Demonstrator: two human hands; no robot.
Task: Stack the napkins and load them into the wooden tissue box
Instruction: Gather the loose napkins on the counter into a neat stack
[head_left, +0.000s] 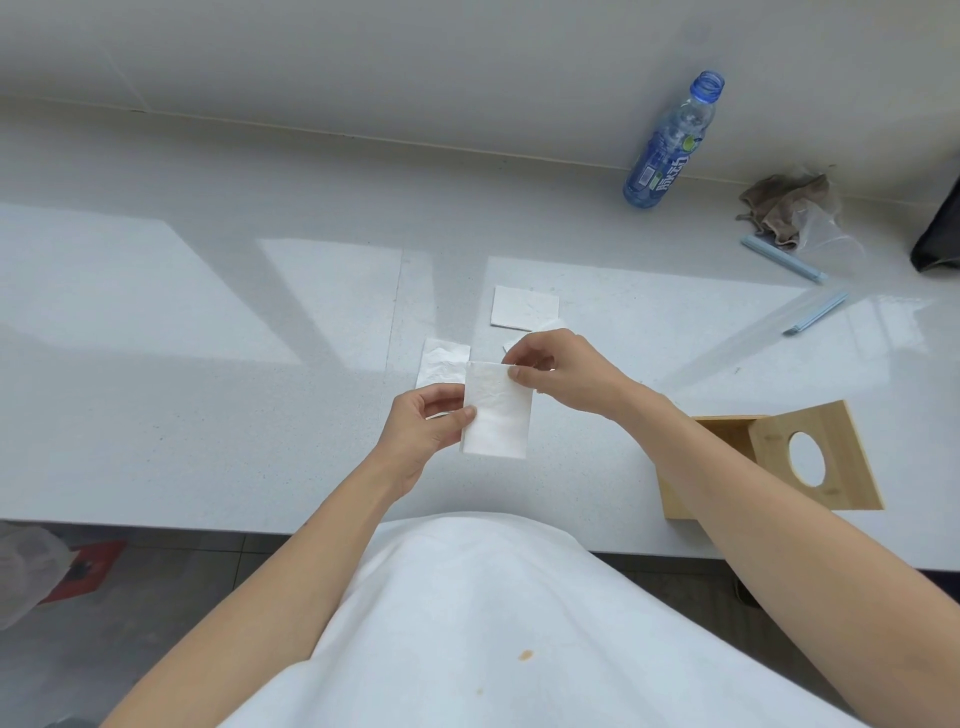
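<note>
Both hands hold one folded white napkin (497, 415) above the counter. My left hand (423, 431) pinches its left edge and my right hand (558, 371) pinches its top right corner. Another napkin (441, 361) lies flat just behind the held one, partly hidden by it. A square napkin (524, 307) lies farther back, and a corner of a third (548, 328) peeks out behind my right hand. The wooden tissue box (727, 431) stands at the counter's front right, its lid with a round hole (826, 457) tipped up and open.
A blue plastic bottle without cap (670, 143) stands by the back wall. A brown rag (787, 205), a clear bag and two light blue sticks (782, 258) lie at the back right. A dark object (940, 234) sits at the right edge. The counter's front edge (156, 525) runs below my hands.
</note>
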